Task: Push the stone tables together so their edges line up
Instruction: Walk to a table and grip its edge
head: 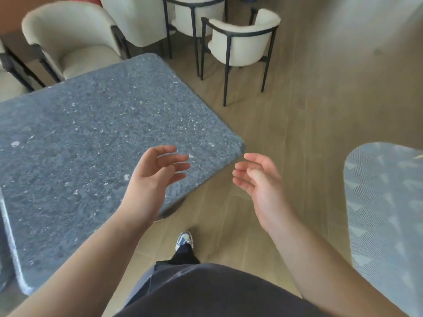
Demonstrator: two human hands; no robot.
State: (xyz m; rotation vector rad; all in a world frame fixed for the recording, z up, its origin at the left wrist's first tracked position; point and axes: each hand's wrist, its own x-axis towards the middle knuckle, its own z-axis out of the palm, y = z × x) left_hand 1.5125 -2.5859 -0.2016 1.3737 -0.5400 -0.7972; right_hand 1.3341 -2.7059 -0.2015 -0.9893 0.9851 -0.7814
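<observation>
Head view. The grey speckled stone worktop [91,145] fills the frame from 9 to 11 o'clock, its near right corner pointing toward 3 o'clock. A sliver of a second grey slab [3,248] shows at the 8 o'clock edge, just beside the first; whether the two edges touch cannot be told. The left hand [155,177] hovers over the worktop's near right corner, fingers loosely spread, grasping nothing. The right hand [256,179] hangs beyond that corner, above the wooden floor [309,110], palm turned inward, also relaxed and empty. Cream chairs [242,42] stand at 12 o'clock; a patterned grey seat back [384,213] sits at 4 o'clock.

Assessment: the slab looks thick, rigid and heavy, its polished top probably slippery to flat palms. A round base [169,211] shows under it, so a high push may rock it. The soundest hold appears to be the rounded edge either side of the near corner, pushed low and steadily toward 9 o'clock.
</observation>
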